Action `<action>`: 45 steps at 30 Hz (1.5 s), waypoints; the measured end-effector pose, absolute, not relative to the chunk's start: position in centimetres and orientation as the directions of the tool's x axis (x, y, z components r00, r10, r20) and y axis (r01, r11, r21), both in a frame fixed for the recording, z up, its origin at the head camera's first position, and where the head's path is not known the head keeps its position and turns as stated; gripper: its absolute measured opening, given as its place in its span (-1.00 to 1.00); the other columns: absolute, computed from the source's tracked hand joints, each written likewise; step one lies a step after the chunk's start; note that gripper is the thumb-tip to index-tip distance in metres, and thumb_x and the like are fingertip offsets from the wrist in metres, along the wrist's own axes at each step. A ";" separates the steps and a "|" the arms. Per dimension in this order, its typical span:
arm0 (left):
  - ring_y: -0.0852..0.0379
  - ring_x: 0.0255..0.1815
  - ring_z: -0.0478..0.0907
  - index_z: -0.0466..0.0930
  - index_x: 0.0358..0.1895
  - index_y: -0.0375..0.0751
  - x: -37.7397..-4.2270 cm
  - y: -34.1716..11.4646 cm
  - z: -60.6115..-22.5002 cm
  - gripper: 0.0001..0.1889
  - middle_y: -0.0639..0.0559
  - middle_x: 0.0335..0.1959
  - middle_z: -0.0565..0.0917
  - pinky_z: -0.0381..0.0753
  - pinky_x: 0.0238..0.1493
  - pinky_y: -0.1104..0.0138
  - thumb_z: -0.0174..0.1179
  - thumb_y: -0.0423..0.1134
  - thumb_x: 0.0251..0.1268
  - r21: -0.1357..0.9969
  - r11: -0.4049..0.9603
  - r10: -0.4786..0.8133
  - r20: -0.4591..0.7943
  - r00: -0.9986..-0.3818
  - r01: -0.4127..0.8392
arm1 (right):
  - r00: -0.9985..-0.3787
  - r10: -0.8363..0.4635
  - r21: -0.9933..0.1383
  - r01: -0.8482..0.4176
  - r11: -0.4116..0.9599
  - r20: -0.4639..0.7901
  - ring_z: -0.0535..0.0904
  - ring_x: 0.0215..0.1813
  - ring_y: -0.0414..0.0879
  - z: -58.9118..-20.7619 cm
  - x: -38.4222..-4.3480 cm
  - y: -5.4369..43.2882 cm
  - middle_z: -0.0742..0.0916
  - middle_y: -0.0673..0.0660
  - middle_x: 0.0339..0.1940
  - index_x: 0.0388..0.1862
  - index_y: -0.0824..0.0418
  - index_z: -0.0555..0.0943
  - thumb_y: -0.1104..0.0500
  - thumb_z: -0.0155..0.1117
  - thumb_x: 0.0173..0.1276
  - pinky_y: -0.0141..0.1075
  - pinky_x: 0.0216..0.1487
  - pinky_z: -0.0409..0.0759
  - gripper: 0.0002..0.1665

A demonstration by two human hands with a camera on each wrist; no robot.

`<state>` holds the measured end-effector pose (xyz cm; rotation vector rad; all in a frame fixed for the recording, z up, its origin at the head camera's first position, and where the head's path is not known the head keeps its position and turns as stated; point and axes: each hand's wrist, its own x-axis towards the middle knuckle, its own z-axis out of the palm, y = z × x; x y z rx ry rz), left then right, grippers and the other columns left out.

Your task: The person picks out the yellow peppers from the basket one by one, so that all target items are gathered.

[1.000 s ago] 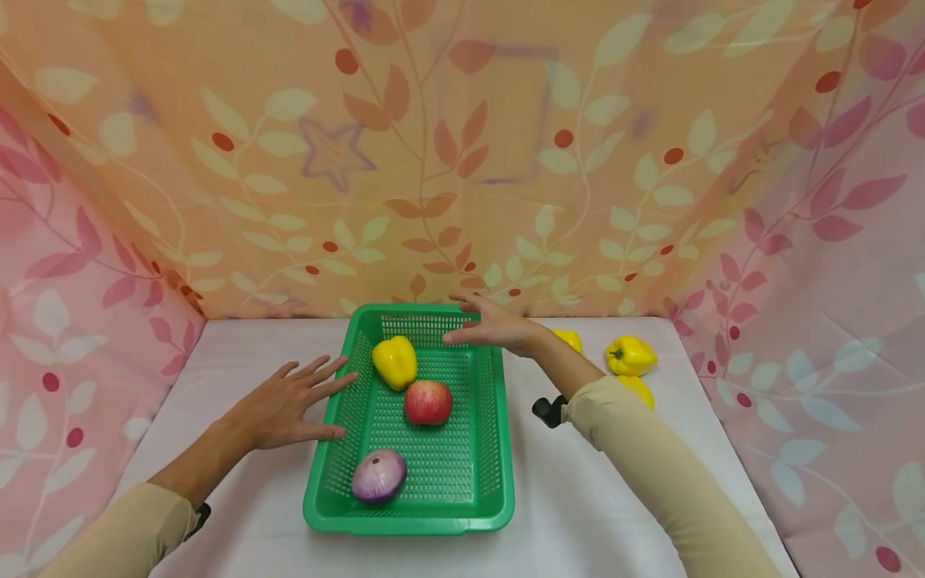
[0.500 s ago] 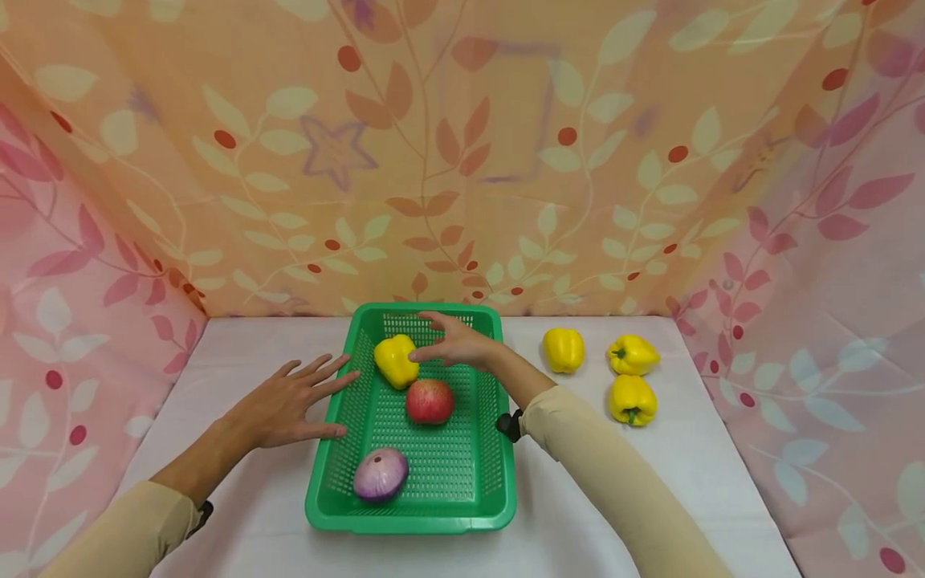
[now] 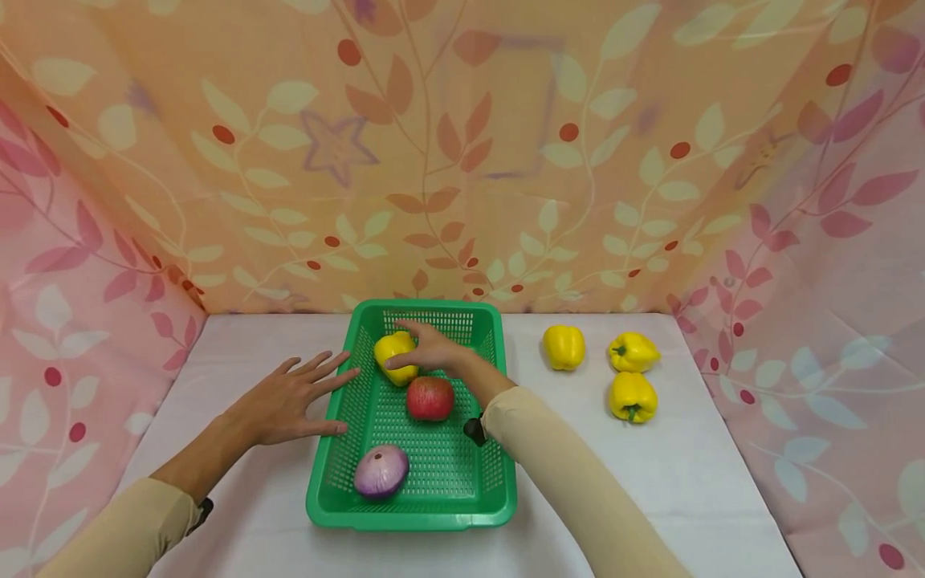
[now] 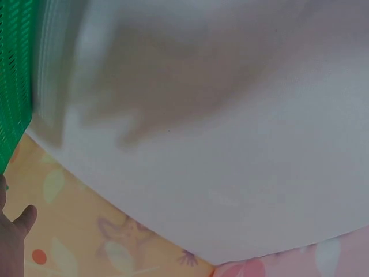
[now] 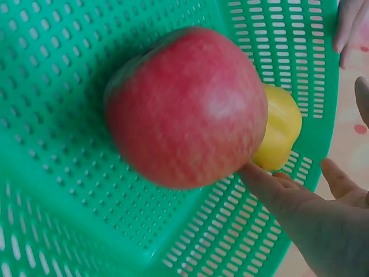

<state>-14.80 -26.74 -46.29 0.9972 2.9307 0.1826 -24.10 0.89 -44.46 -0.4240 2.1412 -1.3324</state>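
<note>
A green plastic basket (image 3: 412,522) stands on the white table, holding a yellow bell pepper (image 3: 390,347), a red apple (image 3: 430,399) and a purple onion (image 3: 381,471). My right hand (image 3: 437,352) reaches in over the far part, its thumb overlapping the pepper and its other fingers spread along the pepper's far side. From the right wrist view, the apple (image 5: 190,109) fills the middle and partly hides the pepper (image 5: 279,130), with the right hand (image 5: 311,216) beside them. My left hand (image 3: 285,399) has its fingers spread at the basket's left rim, holding nothing.
Several yellow things lie outside the basket at the right: a bell pepper (image 3: 564,348) near it, another pepper (image 3: 633,352) farther right, and a third pepper (image 3: 632,397) just in front of that one. A floral cloth (image 3: 462,160) hangs behind the table and along both sides.
My right hand has moved left, from above the basket's right rim to over the yellow bell pepper inside. The left hand has stayed in place.
</note>
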 end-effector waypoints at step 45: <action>-0.27 0.53 0.14 0.23 0.54 0.08 -14.8 -26.8 -46.4 -0.09 -0.05 0.58 0.16 0.23 0.31 -0.35 0.07 0.47 0.19 0.129 0.780 0.616 0.020 -0.788 0.613 | -0.867 -0.421 -0.812 -0.033 0.583 -0.267 0.38 0.37 0.09 -47.5 -24.8 -1.9 0.44 0.23 0.45 0.52 0.18 0.31 0.43 0.37 0.25 -0.09 0.40 0.36 -0.14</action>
